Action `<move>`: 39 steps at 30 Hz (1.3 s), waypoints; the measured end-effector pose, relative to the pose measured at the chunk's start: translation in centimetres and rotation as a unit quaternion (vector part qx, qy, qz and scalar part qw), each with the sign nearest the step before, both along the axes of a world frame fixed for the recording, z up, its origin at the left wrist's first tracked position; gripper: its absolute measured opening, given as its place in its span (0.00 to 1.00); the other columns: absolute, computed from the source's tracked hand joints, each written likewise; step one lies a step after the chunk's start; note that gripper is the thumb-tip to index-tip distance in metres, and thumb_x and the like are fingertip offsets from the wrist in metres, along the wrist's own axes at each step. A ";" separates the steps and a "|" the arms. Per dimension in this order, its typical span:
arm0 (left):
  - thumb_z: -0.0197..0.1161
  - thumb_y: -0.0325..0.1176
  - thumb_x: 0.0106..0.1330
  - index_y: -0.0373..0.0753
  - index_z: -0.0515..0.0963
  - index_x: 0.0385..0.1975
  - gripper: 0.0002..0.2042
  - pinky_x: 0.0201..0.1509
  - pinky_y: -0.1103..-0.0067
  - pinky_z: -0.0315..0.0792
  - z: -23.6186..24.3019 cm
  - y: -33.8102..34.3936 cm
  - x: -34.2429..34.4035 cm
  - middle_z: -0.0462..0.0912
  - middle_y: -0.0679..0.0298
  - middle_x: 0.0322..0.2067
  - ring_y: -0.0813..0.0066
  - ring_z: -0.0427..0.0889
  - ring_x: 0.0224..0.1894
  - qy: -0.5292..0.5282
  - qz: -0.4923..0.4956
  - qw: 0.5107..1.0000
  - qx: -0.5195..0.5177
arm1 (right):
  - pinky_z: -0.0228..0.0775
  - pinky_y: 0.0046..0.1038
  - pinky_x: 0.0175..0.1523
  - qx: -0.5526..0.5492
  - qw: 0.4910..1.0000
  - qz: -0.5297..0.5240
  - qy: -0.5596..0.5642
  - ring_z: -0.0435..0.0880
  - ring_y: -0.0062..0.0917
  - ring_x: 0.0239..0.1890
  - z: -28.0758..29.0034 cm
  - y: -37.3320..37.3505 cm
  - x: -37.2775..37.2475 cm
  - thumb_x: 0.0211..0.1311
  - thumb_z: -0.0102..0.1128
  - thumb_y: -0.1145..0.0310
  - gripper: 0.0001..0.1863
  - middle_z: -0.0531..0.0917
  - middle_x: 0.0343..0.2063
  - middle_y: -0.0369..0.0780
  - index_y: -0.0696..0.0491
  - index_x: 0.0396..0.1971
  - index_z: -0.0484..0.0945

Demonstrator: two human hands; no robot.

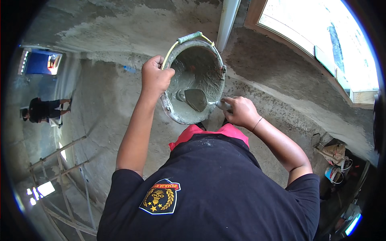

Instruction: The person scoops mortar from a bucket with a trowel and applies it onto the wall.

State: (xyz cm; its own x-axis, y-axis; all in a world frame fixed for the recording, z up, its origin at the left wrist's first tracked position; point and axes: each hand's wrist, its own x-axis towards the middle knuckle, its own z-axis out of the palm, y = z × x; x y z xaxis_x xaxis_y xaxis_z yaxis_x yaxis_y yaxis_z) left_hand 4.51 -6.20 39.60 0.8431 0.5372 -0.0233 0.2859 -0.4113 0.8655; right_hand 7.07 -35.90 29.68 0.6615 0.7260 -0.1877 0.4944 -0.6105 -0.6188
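A tilted bucket with a yellow handle and a green grip hangs in front of my body, its inside coated with wet grey cement. My left hand is closed on its left side at the rim and handle. My right hand grips the handle of a trowel beside the bucket's right edge. The trowel's diamond blade, smeared with grey cement, lies inside the bucket over the mix.
A co-worker in dark clothes is at far left, above a scaffold frame. A white pipe and framed window are ahead. A blue bottle lies beyond my left hand. Buckets and a sack sit at right.
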 end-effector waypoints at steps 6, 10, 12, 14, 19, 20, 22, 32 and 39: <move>0.63 0.18 0.49 0.37 0.73 0.21 0.07 0.24 0.80 0.62 -0.7 0.4 0.6 0.74 0.71 0.20 0.86 0.68 0.22 -0.018 -0.014 1.000 -0.011 | 0.80 0.43 0.47 -0.031 0.998 -0.005 0.046 0.88 0.46 0.37 -1.2 -1.3 0.5 0.54 0.71 0.56 0.19 0.88 0.31 0.50 0.56 0.38 0.87; 0.63 0.18 0.49 0.37 0.73 0.21 0.06 0.24 0.80 0.63 -1.1 0.9 0.3 0.74 0.71 0.20 0.86 0.68 0.21 -0.034 -0.001 0.999 -0.041 | 0.79 0.44 0.47 0.031 0.998 -0.031 0.053 0.87 0.46 0.39 -2.6 -2.1 0.3 0.55 0.74 0.55 0.19 0.87 0.33 0.50 0.55 0.38 0.87; 0.63 0.18 0.49 0.37 0.74 0.22 0.06 0.24 0.80 0.63 -1.2 1.1 0.2 0.74 0.72 0.20 0.86 0.68 0.21 -0.051 -0.016 0.997 -0.059 | 0.78 0.44 0.47 0.048 0.997 -0.049 0.047 0.87 0.47 0.39 -3.1 -2.4 0.0 0.55 0.73 0.55 0.19 0.87 0.33 0.50 0.55 0.39 0.87; 0.63 0.18 0.49 0.37 0.74 0.22 0.06 0.24 0.80 0.63 -1.1 1.3 0.0 0.74 0.72 0.20 0.87 0.69 0.21 -0.037 0.007 0.998 -0.051 | 0.78 0.45 0.46 0.052 0.996 -0.069 0.026 0.86 0.48 0.39 -3.4 -2.4 -0.5 0.56 0.73 0.54 0.20 0.87 0.33 0.50 0.55 0.39 0.86; 0.62 0.18 0.49 0.37 0.73 0.21 0.06 0.23 0.80 0.62 -1.3 1.2 0.0 0.74 0.72 0.20 0.87 0.69 0.21 -0.037 0.018 0.998 -0.056 | 0.78 0.45 0.46 0.047 0.993 -0.102 0.046 0.86 0.49 0.39 -3.4 -2.3 -0.9 0.57 0.72 0.53 0.20 0.87 0.33 0.50 0.55 0.39 0.85; 0.61 0.18 0.49 0.37 0.73 0.21 0.05 0.23 0.80 0.62 -1.3 1.1 0.1 0.74 0.72 0.19 0.87 0.68 0.21 -0.044 0.010 0.997 -0.059 | 0.78 0.45 0.45 0.043 0.992 -0.113 0.045 0.86 0.49 0.39 -3.3 -2.4 -0.7 0.57 0.72 0.53 0.20 0.87 0.33 0.50 0.55 0.38 0.85; 0.59 0.15 0.48 0.35 0.76 0.25 0.07 0.27 0.82 0.63 -1.4 1.5 -0.4 0.77 0.70 0.23 0.84 0.71 0.24 -0.033 0.013 0.996 -0.085 | 0.78 0.45 0.46 0.038 0.992 -0.109 0.060 0.86 0.49 0.39 -3.2 -2.0 -0.9 0.57 0.72 0.53 0.20 0.87 0.33 0.51 0.55 0.38 0.86; 0.59 0.16 0.48 0.36 0.73 0.22 0.06 0.25 0.81 0.61 -2.5 2.0 -1.3 0.73 0.72 0.21 0.86 0.68 0.23 -0.069 0.042 0.991 -0.104 | 0.79 0.44 0.45 0.040 0.990 -0.130 0.033 0.87 0.48 0.38 -2.7 -1.6 -1.5 0.56 0.72 0.53 0.20 0.87 0.33 0.50 0.54 0.40 0.86; 0.60 0.17 0.48 0.37 0.71 0.20 0.07 0.23 0.81 0.58 -3.1 2.3 -1.6 0.70 0.74 0.19 0.88 0.65 0.21 -0.088 0.043 0.989 -0.110 | 0.79 0.43 0.45 0.023 0.984 -0.168 0.047 0.87 0.48 0.38 -2.8 -1.5 -2.1 0.56 0.73 0.54 0.20 0.88 0.34 0.51 0.53 0.42 0.87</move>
State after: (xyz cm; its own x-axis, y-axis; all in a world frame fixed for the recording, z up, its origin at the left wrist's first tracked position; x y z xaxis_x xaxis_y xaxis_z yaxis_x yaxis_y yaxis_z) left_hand 2.90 -3.94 36.55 0.7959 0.6054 -0.0053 0.1491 -0.1876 0.9709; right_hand 5.00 -37.43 26.91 0.8476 0.4776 -0.2312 0.2086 -0.7005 -0.6825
